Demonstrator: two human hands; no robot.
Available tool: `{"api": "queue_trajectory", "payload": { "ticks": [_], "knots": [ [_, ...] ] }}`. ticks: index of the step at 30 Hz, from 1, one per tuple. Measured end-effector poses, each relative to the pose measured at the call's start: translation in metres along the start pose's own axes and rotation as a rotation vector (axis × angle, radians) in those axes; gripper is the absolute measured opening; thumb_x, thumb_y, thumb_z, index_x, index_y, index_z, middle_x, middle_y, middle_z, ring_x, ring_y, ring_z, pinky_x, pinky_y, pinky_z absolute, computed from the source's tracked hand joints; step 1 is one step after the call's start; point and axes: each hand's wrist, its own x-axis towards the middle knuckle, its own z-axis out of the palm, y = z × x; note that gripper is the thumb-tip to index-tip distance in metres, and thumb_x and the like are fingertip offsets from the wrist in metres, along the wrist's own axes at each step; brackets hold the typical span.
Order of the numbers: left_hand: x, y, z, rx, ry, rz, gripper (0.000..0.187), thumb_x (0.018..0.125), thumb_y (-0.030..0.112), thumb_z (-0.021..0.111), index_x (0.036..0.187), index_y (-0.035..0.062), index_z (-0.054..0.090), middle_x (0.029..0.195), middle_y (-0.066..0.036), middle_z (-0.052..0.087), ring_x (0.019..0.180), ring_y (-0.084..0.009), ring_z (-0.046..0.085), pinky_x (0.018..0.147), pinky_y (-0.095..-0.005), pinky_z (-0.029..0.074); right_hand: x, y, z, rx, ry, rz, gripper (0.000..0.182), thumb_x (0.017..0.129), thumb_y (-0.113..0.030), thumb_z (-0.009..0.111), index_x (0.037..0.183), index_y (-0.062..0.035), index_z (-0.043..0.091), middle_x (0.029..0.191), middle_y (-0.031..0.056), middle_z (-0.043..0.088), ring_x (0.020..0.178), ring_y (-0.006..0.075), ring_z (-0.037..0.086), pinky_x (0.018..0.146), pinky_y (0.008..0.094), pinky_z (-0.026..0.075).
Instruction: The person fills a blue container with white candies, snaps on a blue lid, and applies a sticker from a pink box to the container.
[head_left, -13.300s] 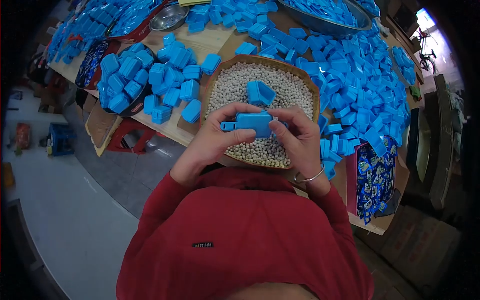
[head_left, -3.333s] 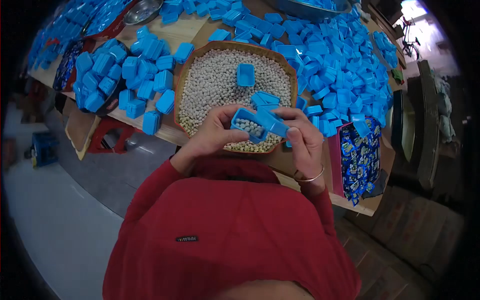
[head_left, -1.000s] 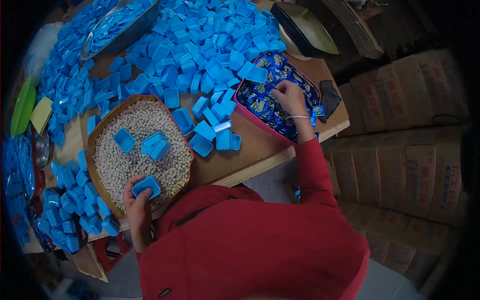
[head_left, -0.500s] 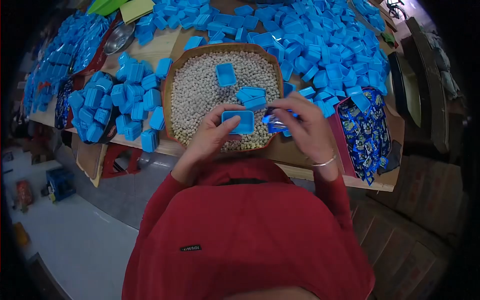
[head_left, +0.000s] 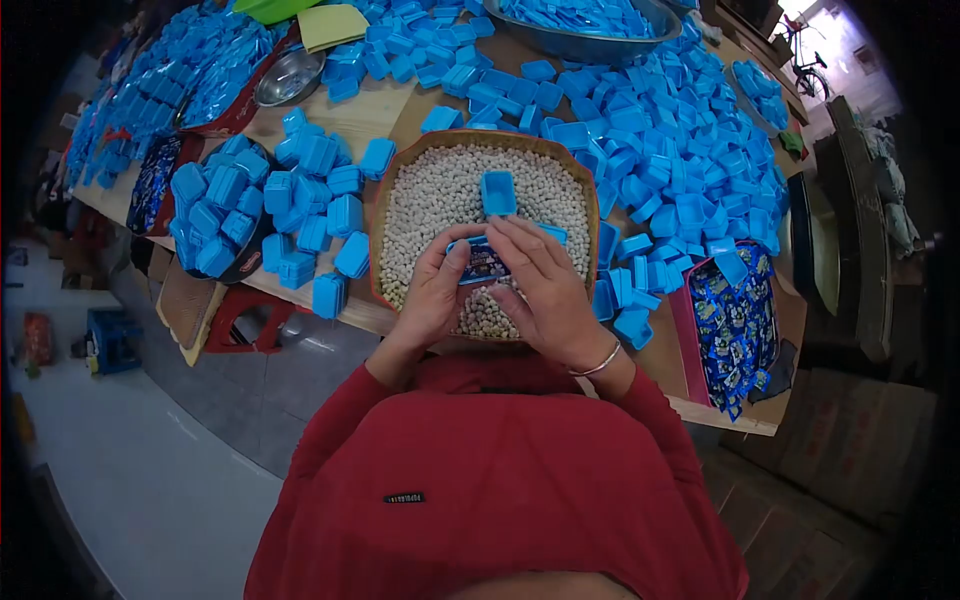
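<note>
My left hand grips a small blue plastic box at its left end, thumb over the near rim. A dark blue printed packet lies in the mouth of this box and hides most of its inside. My right hand lies over the right end, fingers stretched out against the packet and thumb apart below. Beneath both hands is a wide tub of small pale round pellets. An open blue box rests on the pellets just beyond my fingers. Another blue piece shows partly behind my right hand.
Closed blue boxes cluster left of the tub, some in a dark bowl. Many open boxes are heaped at the right. A pink-sided container holds blue packets. A metal basin stands at the back.
The packet has moved left from beside the box into its mouth, and my right hand has come over against it. The camera view has shifted, so the table appears lower and further right.
</note>
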Motion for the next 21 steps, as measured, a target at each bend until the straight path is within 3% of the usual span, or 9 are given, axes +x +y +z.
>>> {"api": "queue_trajectory", "payload": {
  "ticks": [5,6,9,12,17,19,21],
  "knots": [
    [0.006,0.013,-0.006,0.033,0.027,-0.102,0.033,0.098,0.027,0.051,0.124,0.0073,0.052,0.112,-0.006,0.060,0.099,-0.0136,0.060,0.081,-0.0316,0.054,0.023,0.040,-0.031,0.049,0.100,0.074,0.042,0.083,-0.009,0.066,0.123,-0.0036,0.053,0.127,0.0172,0.051,0.116,0.0363,0.050,0.095,0.0396,0.044],
    [0.007,0.015,-0.006,0.017,0.028,-0.134,0.030,0.094,0.020,0.058,0.121,0.0071,0.054,0.112,-0.006,0.059,0.098,-0.0137,0.059,0.079,-0.0321,0.054,0.031,0.059,-0.038,0.040,0.122,0.080,0.039,0.084,-0.008,0.065,0.121,-0.0038,0.054,0.126,0.0177,0.051,0.115,0.0364,0.051,0.094,0.0390,0.045],
    [0.013,0.008,-0.014,0.150,0.080,-0.133,0.029,0.082,0.007,0.070,0.108,0.0063,0.058,0.100,-0.004,0.062,0.087,-0.0122,0.061,0.072,-0.0294,0.054,0.072,0.109,-0.061,-0.119,0.187,0.069,0.027,0.082,-0.007,0.066,0.108,-0.0040,0.060,0.119,0.0167,0.054,0.108,0.0351,0.055,0.089,0.0389,0.047],
    [0.018,0.002,-0.020,0.236,0.155,-0.158,0.024,0.080,0.007,0.073,0.101,0.0067,0.060,0.092,-0.003,0.064,0.078,-0.0109,0.062,0.066,-0.0266,0.054,0.126,0.177,-0.087,-0.329,0.236,0.070,0.019,0.081,-0.009,0.066,0.100,-0.0066,0.064,0.112,0.0139,0.060,0.101,0.0329,0.060,0.084,0.0385,0.050],
    [0.020,0.006,-0.017,0.371,0.157,-0.161,0.017,0.079,0.002,0.067,0.095,0.0062,0.063,0.087,-0.002,0.064,0.076,-0.0097,0.063,0.066,-0.0252,0.053,0.220,0.318,-0.120,-0.653,0.039,0.352,0.030,0.076,-0.015,0.067,0.106,-0.0105,0.067,0.108,0.0162,0.064,0.098,0.0327,0.062,0.086,0.0404,0.050],
    [0.022,0.007,-0.017,0.345,0.135,-0.197,0.016,0.080,0.003,0.066,0.096,0.0052,0.062,0.087,-0.002,0.064,0.076,-0.0095,0.062,0.066,-0.0257,0.053,0.245,0.349,-0.120,-0.689,-0.119,0.410,0.036,0.073,-0.017,0.069,0.109,-0.0110,0.067,0.109,0.0164,0.065,0.099,0.0325,0.063,0.087,0.0397,0.050],
    [0.023,0.006,-0.020,0.317,0.135,-0.230,0.016,0.081,0.004,0.067,0.096,0.0048,0.062,0.089,-0.002,0.064,0.079,-0.0093,0.062,0.067,-0.0255,0.053,0.256,0.365,-0.112,-0.643,-0.217,0.458,0.038,0.064,-0.014,0.071,0.102,-0.0113,0.071,0.107,0.0183,0.066,0.102,0.0351,0.063,0.085,0.0420,0.051]
  ]
}}
